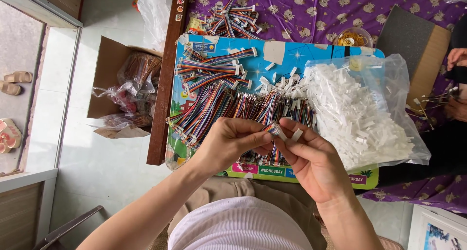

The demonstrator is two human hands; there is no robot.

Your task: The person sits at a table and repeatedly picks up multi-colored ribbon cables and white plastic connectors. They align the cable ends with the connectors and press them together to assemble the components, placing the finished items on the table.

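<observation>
Between the two hands, a short multicoloured ribbon cable [269,128] is pinched at its end by the left hand [228,145], while the right hand [311,160] grips a small white plastic connector [296,134] right against it. Just beyond the fingers lies a heap of similar cables [233,106] on a colourful board [296,53]. Right of the right hand sits a clear bag of white connectors [362,111].

Connector bag [365,114] right of wires [228,106]
</observation>
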